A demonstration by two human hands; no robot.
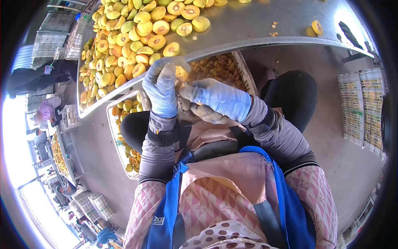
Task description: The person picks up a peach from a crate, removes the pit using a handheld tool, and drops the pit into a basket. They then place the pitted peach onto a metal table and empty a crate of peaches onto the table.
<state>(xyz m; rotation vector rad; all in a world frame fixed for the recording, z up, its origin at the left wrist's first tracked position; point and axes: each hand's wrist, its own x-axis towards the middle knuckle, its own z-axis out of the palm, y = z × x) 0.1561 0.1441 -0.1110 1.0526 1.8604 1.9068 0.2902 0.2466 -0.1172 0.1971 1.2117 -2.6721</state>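
1. The left hand point(162, 89), in a grey-and-light-blue knit glove, is raising curled fingers around a small, round, yellow-orange fruit point(181, 74) and is gripping it.
2. The right hand point(222, 99), in a matching glove, is bending its fingers inward just beside the fruit; the view is blurred there, so whether it is also gripping something cannot be told.
3. The fruit is sitting between the two hands, nearer the left fingertips, and is partly hiding behind them.
4. Both hands are working in front of the near edge of a shiny grey metal table point(240, 25).
5. A heap of yellow and green halved fruits point(112, 62) is covering the table's left part, many showing brown centres, while a lone yellow fruit half point(317, 27) is lying well apart toward the right.
6. Beyond the hands, a pale plastic crate point(247, 72) is holding brownish pieces point(219, 66) below the table edge.
7. A white plastic crate point(111, 120) of yellow-green fruit is standing on the floor, left of the left hand.
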